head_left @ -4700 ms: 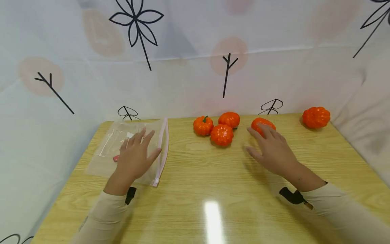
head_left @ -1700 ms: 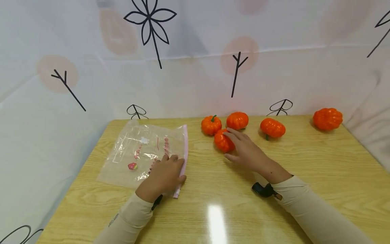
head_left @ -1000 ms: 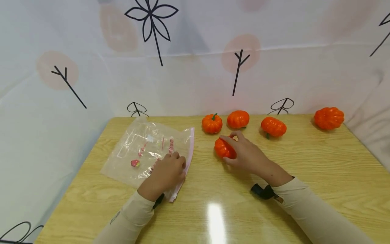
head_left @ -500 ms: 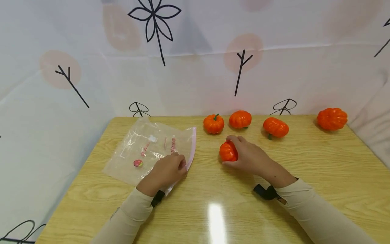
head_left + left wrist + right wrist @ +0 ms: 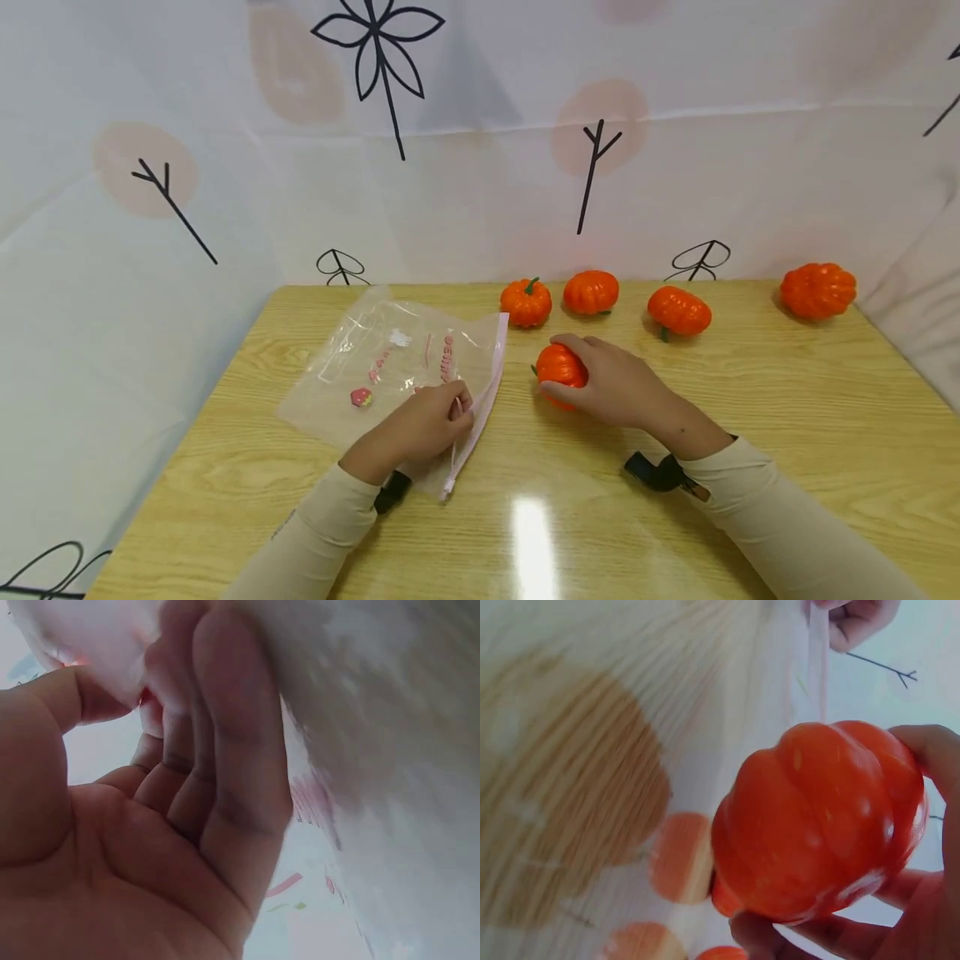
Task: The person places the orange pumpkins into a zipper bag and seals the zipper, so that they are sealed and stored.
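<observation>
A clear plastic zip bag with pink print lies on the left of the table, its pink zip edge facing right. My left hand pinches the bag's film near that edge between thumb and fingers; the left wrist view shows the thumb meeting the fingertips on the plastic. To the right, my right hand grips a small orange toy pumpkin, fingers and thumb curled round its sides. Its green stem points left in the head view. The right wrist view shows the pumpkin large, the thumb and fingers on opposite sides.
Behind, toy pumpkins stand along the table's far edge: one with its stem up, another pumpkin beside it, a third pumpkin further right, and a larger pumpkin at the far right corner. A patterned white cloth hangs behind the table.
My right hand went from the right-hand pumpkin to the front one, gripped it and drew it nearer. My left hand moved to the zip edge and pinched it; the bag slid right.
</observation>
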The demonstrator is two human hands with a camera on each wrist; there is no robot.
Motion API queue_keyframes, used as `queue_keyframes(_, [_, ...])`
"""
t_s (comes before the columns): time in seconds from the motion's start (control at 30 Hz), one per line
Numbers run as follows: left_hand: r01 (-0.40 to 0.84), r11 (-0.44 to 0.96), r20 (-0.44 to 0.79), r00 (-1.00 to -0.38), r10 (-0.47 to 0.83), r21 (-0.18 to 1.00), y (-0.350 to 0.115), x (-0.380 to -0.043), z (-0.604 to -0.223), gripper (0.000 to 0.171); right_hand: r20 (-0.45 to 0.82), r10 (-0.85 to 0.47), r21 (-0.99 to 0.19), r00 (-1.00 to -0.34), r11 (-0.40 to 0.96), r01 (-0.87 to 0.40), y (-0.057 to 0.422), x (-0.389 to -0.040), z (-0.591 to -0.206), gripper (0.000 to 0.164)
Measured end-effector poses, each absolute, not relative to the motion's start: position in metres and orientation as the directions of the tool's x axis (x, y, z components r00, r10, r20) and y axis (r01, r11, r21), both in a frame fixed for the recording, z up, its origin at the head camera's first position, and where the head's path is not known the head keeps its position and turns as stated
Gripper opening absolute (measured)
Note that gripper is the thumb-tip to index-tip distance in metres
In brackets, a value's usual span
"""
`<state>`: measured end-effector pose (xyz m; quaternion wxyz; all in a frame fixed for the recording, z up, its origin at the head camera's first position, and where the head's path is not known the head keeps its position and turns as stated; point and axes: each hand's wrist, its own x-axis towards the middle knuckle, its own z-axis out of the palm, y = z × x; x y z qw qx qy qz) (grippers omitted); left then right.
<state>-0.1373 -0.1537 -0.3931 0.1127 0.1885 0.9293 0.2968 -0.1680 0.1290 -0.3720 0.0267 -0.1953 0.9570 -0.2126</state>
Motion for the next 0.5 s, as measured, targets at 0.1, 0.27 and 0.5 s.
queue_keyframes(0.1, [0.264,0.714,-0.125,-0.889,0.441,0.648,-0.1527,-0.1365,-0.3931,0.003,-0.005,-0.395,-0.556,-0.919,0.765,-0.326,0.1281,-0.1687,-0.3708,0.07])
queue_keyframes(0.27, [0.21,0.66,-0.155,-0.88,0.449,0.722,-0.1507,-0.1357,-0.3912,0.003,0.001,-0.42,-0.73,-0.908,0.62,-0.287,0.1264,-0.1704,-0.3711,0.074])
queue_keyframes(0.5, [0.186,0.608,-0.167,-0.863,0.476,0.772,-0.1479,-0.1344,-0.3914,0.004,0.074,-0.478,-0.834,-0.875,0.451,-0.317,0.1206,-0.1658,-0.3757,0.072])
